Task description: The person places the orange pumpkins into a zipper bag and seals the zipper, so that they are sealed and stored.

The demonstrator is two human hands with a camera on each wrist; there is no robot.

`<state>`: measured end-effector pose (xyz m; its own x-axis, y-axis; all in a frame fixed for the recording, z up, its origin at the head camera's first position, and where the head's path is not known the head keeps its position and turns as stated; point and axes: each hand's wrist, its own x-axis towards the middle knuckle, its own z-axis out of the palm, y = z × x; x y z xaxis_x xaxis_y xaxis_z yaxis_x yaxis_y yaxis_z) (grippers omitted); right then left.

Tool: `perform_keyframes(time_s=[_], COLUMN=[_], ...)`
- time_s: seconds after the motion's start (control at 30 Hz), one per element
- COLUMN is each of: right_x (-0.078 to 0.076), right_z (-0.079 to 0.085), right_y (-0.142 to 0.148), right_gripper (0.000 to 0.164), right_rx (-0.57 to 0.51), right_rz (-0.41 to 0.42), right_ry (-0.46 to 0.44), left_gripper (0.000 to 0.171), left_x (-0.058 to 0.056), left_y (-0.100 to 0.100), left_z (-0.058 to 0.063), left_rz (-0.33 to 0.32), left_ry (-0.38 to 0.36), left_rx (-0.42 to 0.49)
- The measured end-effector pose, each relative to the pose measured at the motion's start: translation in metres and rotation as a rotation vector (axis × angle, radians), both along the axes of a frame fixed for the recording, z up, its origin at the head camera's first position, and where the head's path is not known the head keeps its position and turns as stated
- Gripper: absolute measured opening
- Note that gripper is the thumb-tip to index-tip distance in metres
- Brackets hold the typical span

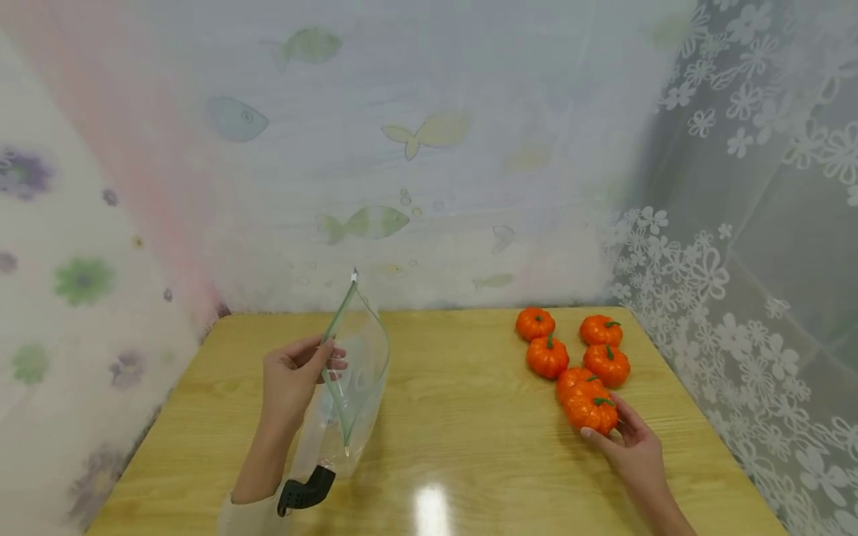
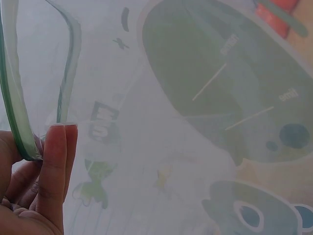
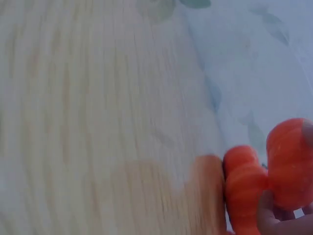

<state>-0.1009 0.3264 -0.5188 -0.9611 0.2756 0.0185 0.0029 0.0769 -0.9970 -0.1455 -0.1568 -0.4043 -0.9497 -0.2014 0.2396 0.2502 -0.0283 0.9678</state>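
A clear zip bag (image 1: 365, 394) with green zip strips hangs from my left hand (image 1: 295, 380), and its mouth gapes. The thumb and fingers pinch one green-edged side (image 2: 14, 98); in the left wrist view, the left hand (image 2: 41, 186) is at the lower left. Over on the right, my right hand (image 1: 637, 447) grips a small orange pumpkin (image 1: 591, 411) with a green stem. That pumpkin overlaps another pumpkin (image 1: 575, 381) behind it. In the right wrist view, the held pumpkin (image 3: 291, 166) is partly cut off by the frame's edge beside the right hand's fingers (image 3: 266, 210).
Behind the held one, several more pumpkins (image 1: 547, 357) stand in two short rows at the wooden table's (image 1: 456, 402) back right. Patterned curtains (image 1: 429, 186) enclose the table's back and sides. A black wrist device (image 1: 307, 491) sits by the left sleeve.
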Motion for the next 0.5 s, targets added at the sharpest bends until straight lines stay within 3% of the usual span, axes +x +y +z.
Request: perform_keyframes(time_s=[0.2, 0.37, 0.5], right_x=[0.010, 0.013, 0.014], right_z=[0.003, 0.004, 0.007], right_y=[-0.038, -0.060, -0.077], right_gripper=[0.082, 0.084, 0.084], right_rx=[0.070, 0.059, 0.027], right_rz=[0.077, 0.154, 0.202], right_ry=[-0.061, -0.112, -0.103], left_gripper=[0.025, 0.026, 0.029], left_x=[0.002, 0.003, 0.002], left_y=[0.000, 0.000, -0.001], left_z=[-0.001, 0.000, 0.000], left_rz=[0.015, 0.017, 0.019], left_ry=[-0.011, -0.018, -0.012], left_rx=[0.002, 0.000, 0.001])
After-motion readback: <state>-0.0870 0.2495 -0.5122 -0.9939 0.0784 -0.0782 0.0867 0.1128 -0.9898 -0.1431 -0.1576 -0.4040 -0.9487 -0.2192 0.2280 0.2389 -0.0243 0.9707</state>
